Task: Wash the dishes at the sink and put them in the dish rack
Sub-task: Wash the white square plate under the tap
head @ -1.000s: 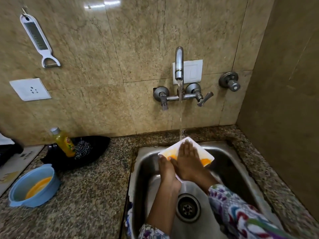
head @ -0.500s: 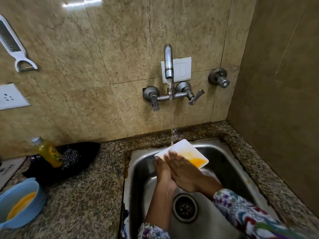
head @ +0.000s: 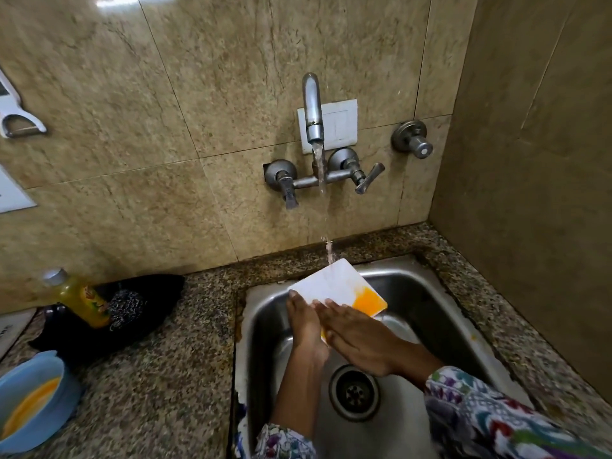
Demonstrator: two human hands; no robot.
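Observation:
A square white plate (head: 334,283) with orange residue on its right side is held tilted over the steel sink (head: 427,306). Water from the wall tap (head: 313,107) falls on the plate's far corner. My left hand (head: 306,321) grips the plate's left edge from below. My right hand (head: 359,336) lies flat on the plate's near part, fingers together and pointing left. The plate's near edge is hidden under my hands. No dish rack is in view.
On the granite counter at left stand a blue bowl (head: 31,397) with orange residue, a yellow soap bottle (head: 79,298) and a steel scrubber (head: 126,308) on a black dish (head: 155,313). The drain (head: 354,392) sits below my hands. A peeler (head: 16,120) hangs on the wall.
My right hand has slid down from the plate's middle toward its near edge, uncovering more white surface. The orange residue now shows only at the right. The view shifted right.

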